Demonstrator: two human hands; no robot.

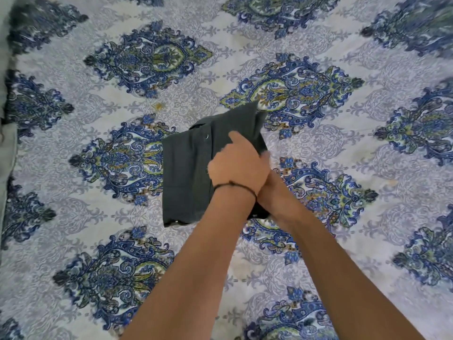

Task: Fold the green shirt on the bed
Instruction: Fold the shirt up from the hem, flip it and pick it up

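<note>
Fingers of left hand (239,165) curl round green shirt (183,173), right hand (266,157) grip unclear

You have one view only, from the camera worn on your head; it faces forward and steeply down, almost square onto the bed (73,133); it sits close enough that both forearms (196,266) run in from the bottom edge; the green shirt (186,168) and your left hand (237,168) fall near mid-frame; the wide lens blurs the far corners.
</note>
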